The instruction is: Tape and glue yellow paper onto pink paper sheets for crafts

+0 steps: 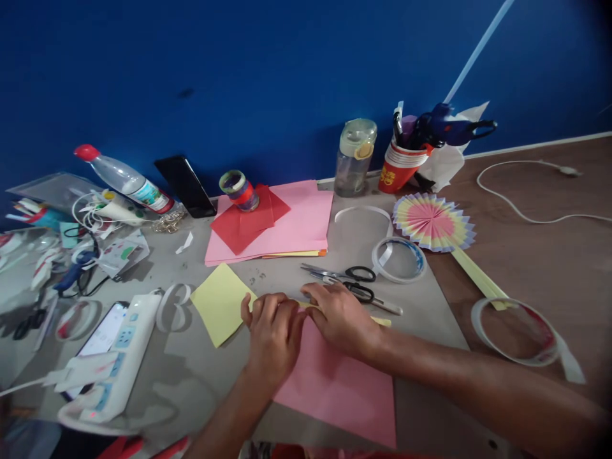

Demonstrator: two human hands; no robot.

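Left hand (273,335) and right hand (342,319) meet at the far edge of the pink sheet (354,398), which I see lying on the counter (215,386). Through the head view, the left hand's fingers are curled close together, and the right hand's are bent over the same edge; I cannot tell whether either is clamped on the paper or only pressing it. Along that edge runs a narrow yellow band (384,322), and I can't make out whether it is a separate strip or a fold.

My judgement is that the work is at an early stage: the near part of the pink sheet lies flat with no pleats that I can see, so whatever is done is confined to the far edge and most remains unworked.

Left of the pink sheet I have a yellow sheet (224,306); just beyond it, two pairs of scissors (340,275). Farther beyond are a paper stack (308,217) and, to its right, a pleated rosette (433,221), already formed.
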